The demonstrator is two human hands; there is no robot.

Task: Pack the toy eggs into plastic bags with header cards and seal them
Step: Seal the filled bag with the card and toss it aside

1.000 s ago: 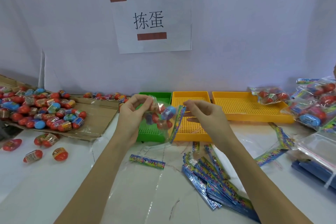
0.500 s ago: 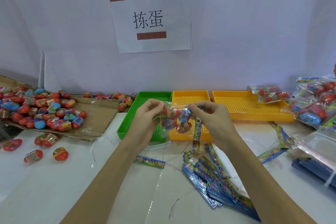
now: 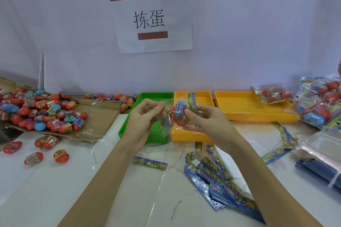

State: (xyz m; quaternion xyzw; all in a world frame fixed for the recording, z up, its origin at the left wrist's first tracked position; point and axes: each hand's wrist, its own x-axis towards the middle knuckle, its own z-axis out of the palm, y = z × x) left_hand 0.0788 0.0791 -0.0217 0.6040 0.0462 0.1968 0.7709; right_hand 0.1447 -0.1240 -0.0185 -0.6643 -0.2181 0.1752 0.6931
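Above the trays I hold a clear plastic bag (image 3: 172, 116) with red and blue toy eggs inside. My left hand (image 3: 143, 116) pinches its left edge. My right hand (image 3: 206, 121) grips its right side, where a colourful header card (image 3: 192, 103) stands upright behind my fingers. Loose red and blue toy eggs (image 3: 42, 114) lie heaped on flattened cardboard (image 3: 103, 116) at the left, with several more eggs (image 3: 33, 158) on the white table. A fan of spare header cards (image 3: 221, 178) lies under my right forearm.
A green tray (image 3: 129, 121), a small yellow tray (image 3: 204, 97) and a larger yellow tray (image 3: 247, 108) line the back. Packed bags of eggs (image 3: 317, 105) pile at the right, with empty zip bags (image 3: 326, 145) below them. One header card (image 3: 150, 163) lies alone mid-table.
The bag of eggs has turned between my hands, and the header card now stands upright at the bag's right side. My hands have drawn closer together.
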